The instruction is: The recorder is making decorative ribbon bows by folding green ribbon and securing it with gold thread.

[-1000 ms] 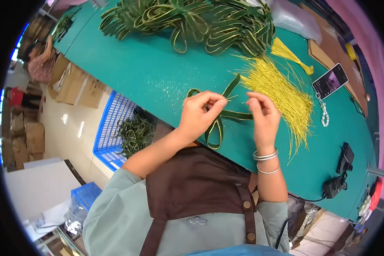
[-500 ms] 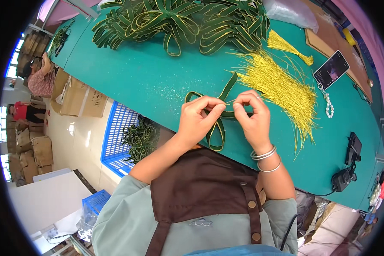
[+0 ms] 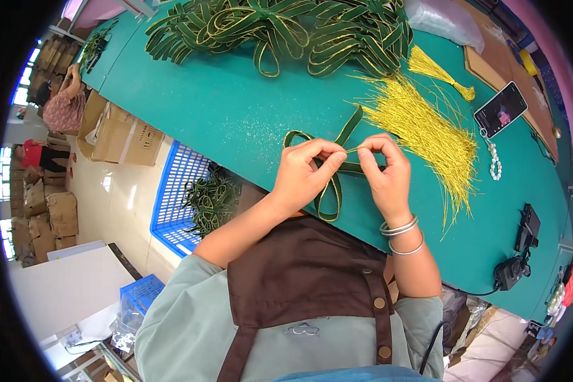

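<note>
A dark green ribbon bow [image 3: 328, 207] with gold edges lies at the near edge of the green table, its loops and tails spread around my fingers. My left hand [image 3: 307, 175] is closed over the bow's middle, with thumb and forefinger pinched together there. A thin gold twist tie [image 3: 354, 149] stretches across the short gap between my hands. Its other end is in the pinched thumb and forefinger of my right hand [image 3: 388, 178], which wears silver bangles at the wrist. The bow's knot is hidden behind the left fingers.
Loose gold twist ties [image 3: 426, 130] spread right of my hands, beside a bundled bunch [image 3: 440, 73]. Green bows [image 3: 235, 32] are heaped at the back. A phone [image 3: 501, 109] with a beaded strap lies right. A blue basket [image 3: 165, 210] holds more bows below the table's left edge.
Both hands keep their pinch and sit slightly farther right in the picture, as does much of the table. The right fingers have lifted a little, and the tie still runs between the hands.
</note>
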Demonstrator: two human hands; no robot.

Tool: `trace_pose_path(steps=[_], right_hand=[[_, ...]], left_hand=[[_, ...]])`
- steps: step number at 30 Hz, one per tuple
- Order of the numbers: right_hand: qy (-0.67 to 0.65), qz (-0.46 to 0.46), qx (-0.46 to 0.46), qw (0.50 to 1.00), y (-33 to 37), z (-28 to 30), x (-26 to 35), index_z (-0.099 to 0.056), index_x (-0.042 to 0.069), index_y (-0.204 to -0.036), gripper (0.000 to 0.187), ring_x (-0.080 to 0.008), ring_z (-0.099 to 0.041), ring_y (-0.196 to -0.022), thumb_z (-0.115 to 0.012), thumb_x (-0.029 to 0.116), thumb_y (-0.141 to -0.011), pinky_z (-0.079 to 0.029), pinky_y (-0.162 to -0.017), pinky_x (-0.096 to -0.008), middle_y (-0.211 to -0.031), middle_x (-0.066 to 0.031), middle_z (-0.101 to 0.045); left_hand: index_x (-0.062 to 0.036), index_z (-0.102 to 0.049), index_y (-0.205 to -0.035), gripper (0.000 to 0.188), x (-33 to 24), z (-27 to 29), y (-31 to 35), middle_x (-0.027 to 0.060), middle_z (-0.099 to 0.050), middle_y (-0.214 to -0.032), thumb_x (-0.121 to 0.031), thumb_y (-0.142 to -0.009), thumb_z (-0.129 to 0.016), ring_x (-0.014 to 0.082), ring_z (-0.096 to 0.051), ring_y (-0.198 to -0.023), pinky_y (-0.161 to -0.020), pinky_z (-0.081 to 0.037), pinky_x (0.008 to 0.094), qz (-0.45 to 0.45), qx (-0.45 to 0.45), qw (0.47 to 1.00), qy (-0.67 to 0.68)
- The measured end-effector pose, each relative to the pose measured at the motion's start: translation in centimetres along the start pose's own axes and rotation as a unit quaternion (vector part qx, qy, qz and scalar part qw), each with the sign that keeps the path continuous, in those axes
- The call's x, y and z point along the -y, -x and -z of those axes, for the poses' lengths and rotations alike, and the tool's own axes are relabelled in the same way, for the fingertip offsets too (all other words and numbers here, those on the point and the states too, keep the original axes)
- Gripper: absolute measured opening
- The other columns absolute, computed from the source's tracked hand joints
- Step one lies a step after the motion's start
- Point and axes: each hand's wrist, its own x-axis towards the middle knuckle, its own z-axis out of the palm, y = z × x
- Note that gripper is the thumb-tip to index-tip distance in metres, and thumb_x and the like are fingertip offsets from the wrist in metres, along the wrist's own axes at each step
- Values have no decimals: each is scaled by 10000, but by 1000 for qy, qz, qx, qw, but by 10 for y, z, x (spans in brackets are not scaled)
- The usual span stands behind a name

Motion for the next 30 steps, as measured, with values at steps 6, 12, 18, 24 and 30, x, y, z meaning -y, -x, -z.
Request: trace_pose_path(steps=[6, 12, 18, 24, 30], right_hand=[[14, 10, -2, 1000, 1, 2, 0, -633, -14, -912, 44, -145, -591, -840, -668, -8, -885, -473, -762, -263, -906, -60, -632], [127, 109, -30, 985, 3, 5, 5, -689, 10, -970, 143, -184, -610, -824, -700, -22, -832, -482, -787, -305, -948, -78, -673], [204, 197, -40, 958, 1, 1, -2, -711, 59, -946, 157, -215, -624, -794, -723, -16, -809, -453, -805, -337, -895, -71, -705], [192, 192, -47, 961, 1, 1, -2, -689, 58, -890, 116, -214, -619, -780, -721, -15, -806, -455, -773, -330, -853, -65, -695], [171, 176, -48, 968, 4, 0, -4, -664, 86, -865, 131, -205, -594, -720, -725, 9, -778, -417, -779, -347, -787, -26, -663]], left_hand=[[-1, -728, -940, 97, -3, 1, 1, 30, -698, -780, -95, -918, -733, 41, -592, -654, -531, -437, 203, -3, 2, 1000, 1], [-10, -731, -918, 97, 3, 2, 0, 43, -722, -798, -103, -895, -747, 65, -633, -676, -529, -454, 227, 50, 6, 997, 53], [19, -712, -954, 106, 1, 3, 0, 13, -685, -799, -86, -937, -710, 22, -581, -690, -540, -435, 181, 34, 23, 998, 43], [7, -714, -933, 93, 0, 3, 1, -10, -669, -764, -86, -928, -721, -4, -525, -644, -512, -385, 179, 37, 18, 997, 60], [4, -721, -890, 84, -4, 2, 2, 51, -722, -793, -78, -883, -741, 69, -641, -688, -550, -463, 230, 48, 14, 998, 34]])
